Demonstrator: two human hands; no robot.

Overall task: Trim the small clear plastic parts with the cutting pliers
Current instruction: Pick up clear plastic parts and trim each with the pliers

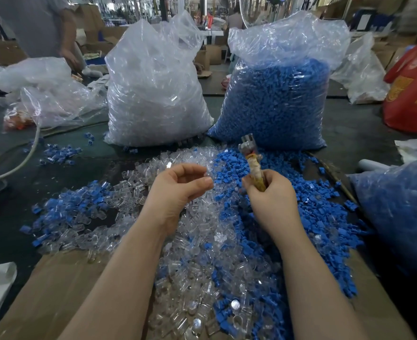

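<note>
My right hand [270, 192] grips the yellowish wrapped handles of the cutting pliers [251, 158], whose metal jaws point up and away. My left hand [178, 186] hovers to the left of it with curled fingers. Its thumb and forefinger pinch a small clear plastic part [208, 173] that is hard to make out against the pile. Both hands hang over a heap of loose clear plastic parts [197, 253]. Loose blue parts [308, 217] lie mixed in on the right.
A tall bag of clear parts [153, 94] and a bag of blue parts [276, 101] stand behind the heap. Another blue-filled bag [398, 212] sits at the right. Cardboard [55, 290] lies under the heap. A person stands at the far left.
</note>
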